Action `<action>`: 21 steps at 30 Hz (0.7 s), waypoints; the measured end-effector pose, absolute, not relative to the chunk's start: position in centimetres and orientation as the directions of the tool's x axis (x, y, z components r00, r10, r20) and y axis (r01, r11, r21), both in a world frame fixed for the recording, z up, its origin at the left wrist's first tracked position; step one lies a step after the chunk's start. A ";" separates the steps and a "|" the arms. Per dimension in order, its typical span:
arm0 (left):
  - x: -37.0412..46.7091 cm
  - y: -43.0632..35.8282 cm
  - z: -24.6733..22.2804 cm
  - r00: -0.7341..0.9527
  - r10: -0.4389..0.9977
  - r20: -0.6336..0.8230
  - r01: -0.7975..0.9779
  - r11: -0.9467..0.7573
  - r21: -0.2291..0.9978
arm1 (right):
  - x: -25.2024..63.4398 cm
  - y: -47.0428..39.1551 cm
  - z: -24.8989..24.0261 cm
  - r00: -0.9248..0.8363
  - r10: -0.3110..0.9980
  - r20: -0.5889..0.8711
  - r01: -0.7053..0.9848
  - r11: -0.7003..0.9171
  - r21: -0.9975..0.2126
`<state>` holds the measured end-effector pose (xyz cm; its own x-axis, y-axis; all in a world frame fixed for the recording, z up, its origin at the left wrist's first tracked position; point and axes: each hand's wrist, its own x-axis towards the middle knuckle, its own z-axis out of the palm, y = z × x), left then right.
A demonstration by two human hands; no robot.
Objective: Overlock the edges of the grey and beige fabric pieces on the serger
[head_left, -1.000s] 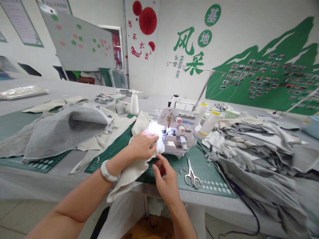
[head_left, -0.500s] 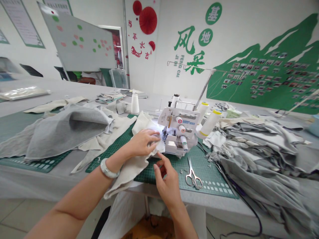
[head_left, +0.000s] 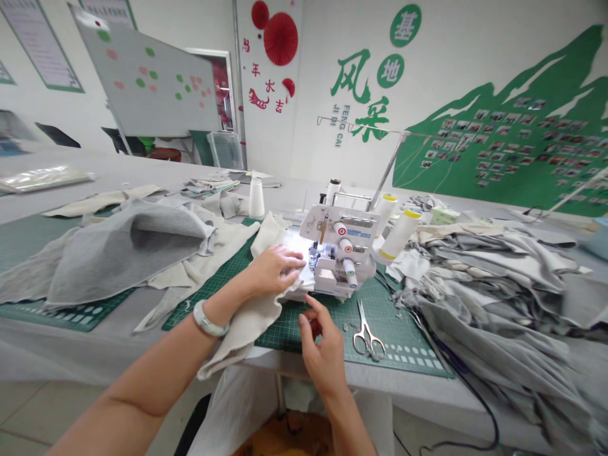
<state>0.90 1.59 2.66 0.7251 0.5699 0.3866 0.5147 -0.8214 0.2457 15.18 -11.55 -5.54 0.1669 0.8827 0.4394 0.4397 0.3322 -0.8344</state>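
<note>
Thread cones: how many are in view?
4: one white cone left of the sewing machine, one dark-topped cone behind it, one yellow-ended cone at its right, a second cone behind that. The machine may hide more.

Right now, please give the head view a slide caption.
Left hand on cream fabric at a sewing machine, right hand close by.

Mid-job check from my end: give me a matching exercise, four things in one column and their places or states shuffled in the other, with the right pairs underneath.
Things:
1. scissors
2. left hand
3. bracelet
4. right hand

Places and states:
A. resting on the cream cloth
B. in front of the sewing machine, thumb and first finger apart
C. lying on the green mat
D. pale, worn round a wrist

Right pairs: 1-C, 2-A, 3-D, 4-B
</note>
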 end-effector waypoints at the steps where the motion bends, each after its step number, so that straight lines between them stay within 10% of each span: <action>1: 0.9 1.6 2.7 0.723 0.573 0.385 0.520 -0.819 0.242 | 15.2 -11.5 -5.5 0.175 0.877 0.447 0.441 0.336 -0.832; 21: 1.3 1.8 2.9 0.683 0.620 0.386 0.647 -0.759 0.073 | 14.5 -10.2 -5.1 0.053 0.875 0.481 0.645 0.338 -0.686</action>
<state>1.32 1.81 2.94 0.6833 0.6199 0.3857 0.6470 -0.7589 0.0734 14.48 -10.18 -5.06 0.0529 0.8753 0.4807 0.6451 0.3375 -0.6855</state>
